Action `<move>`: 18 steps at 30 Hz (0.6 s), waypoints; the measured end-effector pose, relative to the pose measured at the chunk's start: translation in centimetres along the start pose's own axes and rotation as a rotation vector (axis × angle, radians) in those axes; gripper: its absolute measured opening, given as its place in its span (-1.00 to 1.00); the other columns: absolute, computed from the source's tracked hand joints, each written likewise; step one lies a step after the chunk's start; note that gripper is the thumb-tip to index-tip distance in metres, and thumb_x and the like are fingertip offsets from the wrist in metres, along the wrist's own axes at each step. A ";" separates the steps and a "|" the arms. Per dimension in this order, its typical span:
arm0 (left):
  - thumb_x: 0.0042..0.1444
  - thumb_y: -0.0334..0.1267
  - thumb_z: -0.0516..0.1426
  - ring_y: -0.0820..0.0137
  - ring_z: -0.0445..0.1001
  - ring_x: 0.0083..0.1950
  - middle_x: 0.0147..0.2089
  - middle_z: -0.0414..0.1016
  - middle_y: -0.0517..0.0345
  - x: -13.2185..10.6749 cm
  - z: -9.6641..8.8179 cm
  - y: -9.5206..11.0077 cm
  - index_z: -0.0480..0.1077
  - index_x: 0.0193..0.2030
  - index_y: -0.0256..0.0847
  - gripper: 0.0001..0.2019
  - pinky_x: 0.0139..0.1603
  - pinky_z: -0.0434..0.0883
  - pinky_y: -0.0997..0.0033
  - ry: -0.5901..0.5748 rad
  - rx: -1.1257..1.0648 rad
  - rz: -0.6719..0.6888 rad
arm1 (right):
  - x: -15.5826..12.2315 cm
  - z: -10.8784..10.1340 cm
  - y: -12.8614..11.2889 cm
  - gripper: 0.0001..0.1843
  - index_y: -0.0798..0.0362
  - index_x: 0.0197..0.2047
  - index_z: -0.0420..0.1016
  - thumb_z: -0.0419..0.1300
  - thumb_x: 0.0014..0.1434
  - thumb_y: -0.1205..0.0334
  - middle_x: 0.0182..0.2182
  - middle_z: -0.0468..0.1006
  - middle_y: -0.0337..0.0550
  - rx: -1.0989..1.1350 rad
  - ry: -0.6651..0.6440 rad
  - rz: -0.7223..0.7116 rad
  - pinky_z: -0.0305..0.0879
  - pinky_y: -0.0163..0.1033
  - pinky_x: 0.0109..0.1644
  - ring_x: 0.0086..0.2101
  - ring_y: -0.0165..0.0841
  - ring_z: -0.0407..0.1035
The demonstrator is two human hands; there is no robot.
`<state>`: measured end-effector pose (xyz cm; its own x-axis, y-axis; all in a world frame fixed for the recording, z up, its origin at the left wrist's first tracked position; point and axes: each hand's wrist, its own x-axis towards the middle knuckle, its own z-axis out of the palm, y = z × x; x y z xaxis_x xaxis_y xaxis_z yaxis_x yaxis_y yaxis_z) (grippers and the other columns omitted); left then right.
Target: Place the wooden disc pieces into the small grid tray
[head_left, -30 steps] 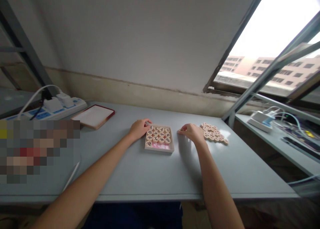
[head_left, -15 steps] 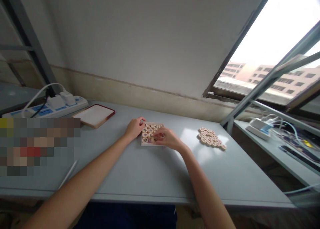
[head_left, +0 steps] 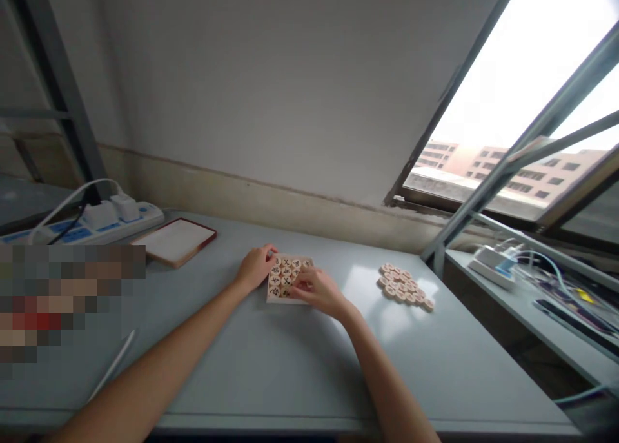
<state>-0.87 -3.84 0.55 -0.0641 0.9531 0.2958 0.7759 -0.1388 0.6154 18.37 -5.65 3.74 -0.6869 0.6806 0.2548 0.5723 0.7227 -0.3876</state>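
Observation:
A small light-wood box (head_left: 290,301) stands on the desk in front of me, with rows of round Chinese chess pieces (head_left: 275,271) face up, marked with dark characters. My left hand (head_left: 255,269) is closed on the box's back left corner, thumb and fingers against the rim. My right hand (head_left: 319,291) reaches over the box's right half, its fingertips pinched at a piece in the front row. That hand covers several pieces on the right. More loose pieces (head_left: 403,287) lie flat in a cluster on the desk to the right.
A box lid (head_left: 180,238) with a red edge lies at the back left, near a white power strip (head_left: 145,212). A pale pen-like stick (head_left: 113,365) lies by my left forearm. On the right, a side desk (head_left: 507,301) holds another power strip and cables. Blurred squares hide the far left.
My right hand's fingers have shifted slightly left and drawn together over the front row. My left hand stays at the box corner. The whole view has tilted up a little.

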 end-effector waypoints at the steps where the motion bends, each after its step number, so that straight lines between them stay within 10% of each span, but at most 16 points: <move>1: 0.02 -0.32 0.00 0.44 0.39 -0.42 -0.43 0.48 0.13 0.0 0.0 0.0 0.40 -0.26 -0.19 -0.81 -0.42 0.20 0.52 -0.002 0.005 0.000 | 0.0 -0.2 0.4 -0.67 0.06 -0.46 0.46 0.03 0.14 0.04 -0.48 0.43 -0.22 -0.042 0.033 0.074 0.07 -0.37 -0.37 -0.46 -0.46 0.24; 6: 0.03 -0.28 -0.01 0.42 0.40 -0.41 -0.43 0.48 0.14 0.0 -0.3 0.1 0.40 -0.25 -0.17 -0.79 -0.40 0.22 0.50 -0.020 0.044 0.011 | -1.8 -2.1 4.7 -0.63 0.07 -0.20 0.45 -0.11 0.18 0.12 -0.15 0.40 0.05 -0.530 0.341 0.700 0.05 -0.06 -0.07 -0.09 -0.18 0.20; 11: 0.04 -0.26 -0.02 0.39 0.42 -0.36 -0.38 0.49 0.13 0.2 -0.5 0.0 0.40 -0.23 -0.16 -0.78 -0.35 0.24 0.49 -0.033 0.079 0.028 | -4.4 -3.0 8.0 -0.46 0.26 0.14 0.15 -0.09 0.12 0.19 0.18 -0.02 0.32 -0.694 0.176 1.153 -0.18 0.35 -0.02 0.18 0.01 -0.26; 18: 0.06 -0.20 -0.02 0.34 0.44 -0.28 -0.29 0.52 0.11 -0.2 -0.7 0.0 0.39 -0.17 -0.11 -0.75 -0.34 0.25 0.47 -0.037 0.196 0.026 | -4.7 -3.5 7.8 -0.60 0.16 -0.13 0.45 -0.16 0.11 0.42 0.00 0.33 0.19 -0.523 0.058 1.008 -0.05 0.26 0.01 0.03 -0.07 0.15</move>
<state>-1.29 -4.17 1.02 -0.0220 0.9596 0.2806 0.8846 -0.1120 0.4526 27.65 -2.72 2.65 0.2064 0.9750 0.0824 0.9784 -0.2050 -0.0252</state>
